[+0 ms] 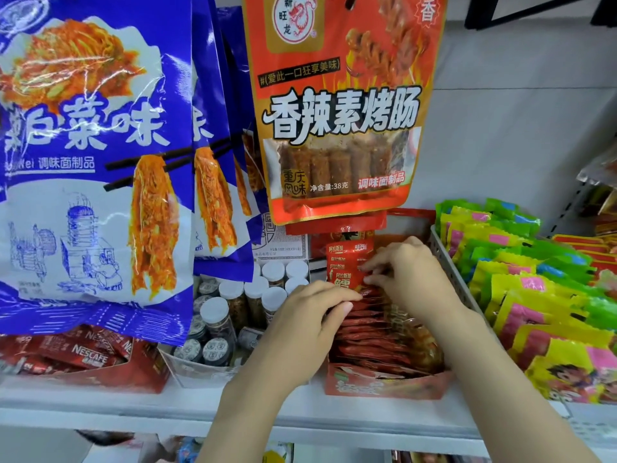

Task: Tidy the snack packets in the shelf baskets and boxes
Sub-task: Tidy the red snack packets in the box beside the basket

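Two hands meet over one red display box point(384, 384) at the front edge of the shelf point(133, 406), both working the row of small red snack packets point(364, 332) that stand on edge inside it. The right hand point(410, 275) has its fingertips pinched narrowly on the top edge of an upright red packet point(344, 272) near the back of the box. The left hand point(310, 312) lies with fingers nearly straight, pressing against the left side of the row, its grip relaxed and closed around nothing that can be seen.

The packets look light, thin and glossy, so they would likely slide against each other and flop if taken by a corner; a hold across the sealed top edge seems surest, with the other hand steadying the stack.

Just left of the box stands a carton of white-capped jars point(230, 305), and further left a box of coffee sachets point(83, 355). To the right, a grey basket point(450, 269) holds green and yellow packets point(521, 272). Blue bags point(93, 145) and an orange bag point(340, 108) hang above.
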